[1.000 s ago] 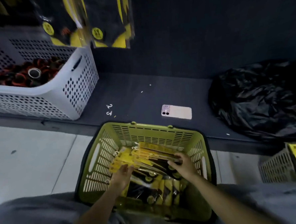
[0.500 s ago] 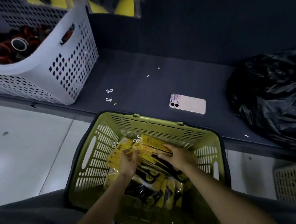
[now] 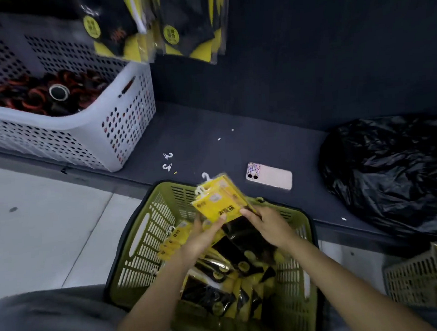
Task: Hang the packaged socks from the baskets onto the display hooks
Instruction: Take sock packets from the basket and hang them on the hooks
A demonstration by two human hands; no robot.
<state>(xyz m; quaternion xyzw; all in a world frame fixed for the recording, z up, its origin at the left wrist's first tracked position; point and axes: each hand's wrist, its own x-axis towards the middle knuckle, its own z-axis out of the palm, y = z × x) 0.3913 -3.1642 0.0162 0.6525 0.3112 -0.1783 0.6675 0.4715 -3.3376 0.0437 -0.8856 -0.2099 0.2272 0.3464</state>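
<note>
1. Sock packs (image 3: 219, 203) are held just above the basket (image 3: 140, 244), clasped between left grip (image 3: 201, 239) and right grip (image 3: 269, 226).
2. If either clasp is loosened, outer packs could be slid loose and dropped.

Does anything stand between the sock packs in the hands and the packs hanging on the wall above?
Nothing visible. The bundle of yellow-and-black sock packs, held by left hand and right hand, has open air up to the hanging packs; the hooks themselves are out of view.

shop, packaged socks (image 3: 178, 27) hanging on display wall, stock baskets (image 3: 145, 246)
</note>
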